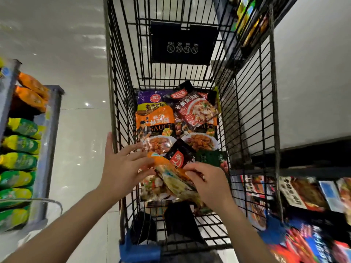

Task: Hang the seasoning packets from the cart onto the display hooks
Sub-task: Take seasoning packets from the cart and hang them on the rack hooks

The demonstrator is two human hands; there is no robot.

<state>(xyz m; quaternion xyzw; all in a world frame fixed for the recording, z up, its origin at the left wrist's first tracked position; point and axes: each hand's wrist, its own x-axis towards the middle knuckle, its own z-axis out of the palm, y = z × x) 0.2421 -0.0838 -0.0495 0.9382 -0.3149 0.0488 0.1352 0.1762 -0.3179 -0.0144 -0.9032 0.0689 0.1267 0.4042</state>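
A black wire cart (pixel 252 118) stands before me with several seasoning packets lying in its basket: orange sauce packets (pixel 154 123), a red one (pixel 197 111), a black one (pixel 180 155). Both hands reach down into the basket. My right hand (pixel 207 184) grips an orange and yellow packet (pixel 174 177) by its right side, lifted a little above the pile. My left hand (pixel 125 166) has its fingers spread, and they touch the packet's left end. The display hooks cannot be made out.
A shelf unit (pixel 47 149) at left carries orange, yellow and green bags. At right, dark shelves (pixel 303 196) hold several packets in red, blue and black. A black sign plate (pixel 183 44) hangs on the cart's far end. Pale tiled floor lies between cart and left shelf.
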